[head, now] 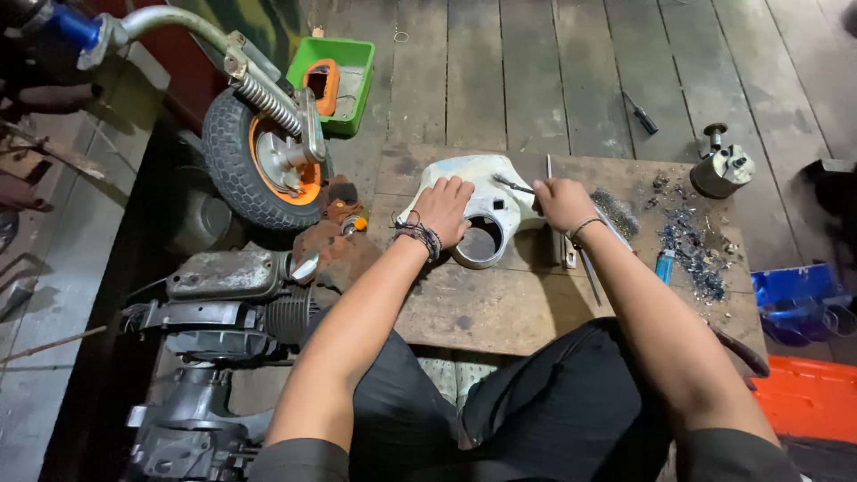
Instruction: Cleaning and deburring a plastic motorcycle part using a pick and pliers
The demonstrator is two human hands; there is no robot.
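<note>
A pale, worn scooter headlight cover (486, 183) with a round opening lies on a low wooden board (500, 303). My left hand (444, 207) presses flat on the cover's left side, steadying it. My right hand (562, 203) is closed around a thin metal scraping tool (513, 184) whose tip rests on the cover's top surface. A wire brush (614, 212) lies just right of my right hand.
Paint scrapings (692, 250) and a blue lighter (664, 265) lie on the board's right side. A metal can (721, 170) and a screwdriver (641, 114) sit beyond. A scooter wheel (259, 156), an engine (223, 303) and a green tray (335, 80) are at left.
</note>
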